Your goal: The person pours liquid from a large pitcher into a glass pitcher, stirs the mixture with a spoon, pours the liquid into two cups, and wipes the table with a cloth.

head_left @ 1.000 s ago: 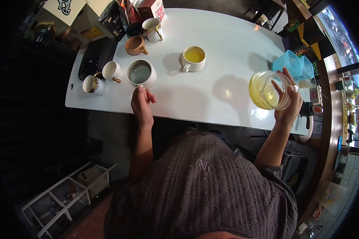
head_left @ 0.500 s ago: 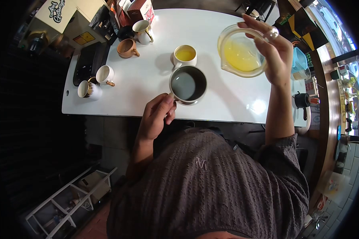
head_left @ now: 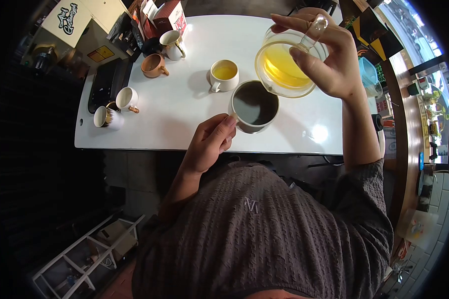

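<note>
My left hand (head_left: 214,139) is closed on the handle of a mug with a dark grey inside (head_left: 254,103), held near the table's front edge. In my right hand (head_left: 329,55) is a clear glass pitcher (head_left: 286,67), gripped by its handle and tilted toward the mug. Yellow liquid lies against the pitcher's spout side, and the spout is close to the mug's upper right rim. I cannot make out a stream between them. Just behind the mug stands a white cup (head_left: 224,75) with yellow liquid in it, touched by neither hand.
On the white table (head_left: 184,107), a brown cup (head_left: 154,66) and a white mug with a gold handle (head_left: 172,46) stand at the back left. Two more mugs, one with a brown handle (head_left: 127,99) and one brown-streaked (head_left: 108,118), are farther left. A red and white box (head_left: 170,17) stands behind.
My left hand has moved the grey-lined mug to the right. The pitcher has come left and tipped further, its yellow liquid gathering toward the spout.
</note>
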The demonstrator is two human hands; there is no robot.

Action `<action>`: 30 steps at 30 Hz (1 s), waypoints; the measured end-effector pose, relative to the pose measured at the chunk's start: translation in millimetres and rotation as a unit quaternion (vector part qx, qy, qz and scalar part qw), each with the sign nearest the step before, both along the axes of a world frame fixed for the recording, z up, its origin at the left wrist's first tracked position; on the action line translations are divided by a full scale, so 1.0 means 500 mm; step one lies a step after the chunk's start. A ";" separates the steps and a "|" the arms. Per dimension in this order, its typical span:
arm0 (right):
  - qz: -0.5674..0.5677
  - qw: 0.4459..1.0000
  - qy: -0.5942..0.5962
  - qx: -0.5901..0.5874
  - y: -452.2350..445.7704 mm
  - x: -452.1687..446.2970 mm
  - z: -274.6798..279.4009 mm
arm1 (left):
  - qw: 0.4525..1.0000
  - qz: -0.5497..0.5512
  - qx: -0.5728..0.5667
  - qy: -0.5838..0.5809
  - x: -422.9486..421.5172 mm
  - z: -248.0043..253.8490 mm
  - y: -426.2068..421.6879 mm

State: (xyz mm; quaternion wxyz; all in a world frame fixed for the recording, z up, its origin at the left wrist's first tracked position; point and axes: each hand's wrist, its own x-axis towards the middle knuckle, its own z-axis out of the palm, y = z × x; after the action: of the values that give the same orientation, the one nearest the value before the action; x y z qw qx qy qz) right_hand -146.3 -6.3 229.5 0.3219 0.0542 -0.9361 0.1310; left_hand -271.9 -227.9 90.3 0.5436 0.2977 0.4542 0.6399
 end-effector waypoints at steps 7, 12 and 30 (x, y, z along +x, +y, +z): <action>-0.007 1.000 0.022 0.013 -0.031 -0.006 0.029 | 0.999 -0.013 0.016 -0.037 0.001 -0.007 -0.002; 0.027 0.998 0.053 0.014 -0.016 -0.016 0.024 | 1.000 0.004 0.010 -0.025 0.002 -0.004 -0.001; 0.005 0.999 0.012 0.049 -0.046 -0.025 0.051 | 0.999 0.021 -0.008 0.028 0.012 -0.009 -0.014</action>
State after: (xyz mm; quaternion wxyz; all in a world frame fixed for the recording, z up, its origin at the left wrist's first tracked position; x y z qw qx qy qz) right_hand -158.8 -29.2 255.0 0.3289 0.0766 -0.9373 0.0857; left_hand -265.8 -235.0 85.9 0.5198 0.3016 0.4809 0.6384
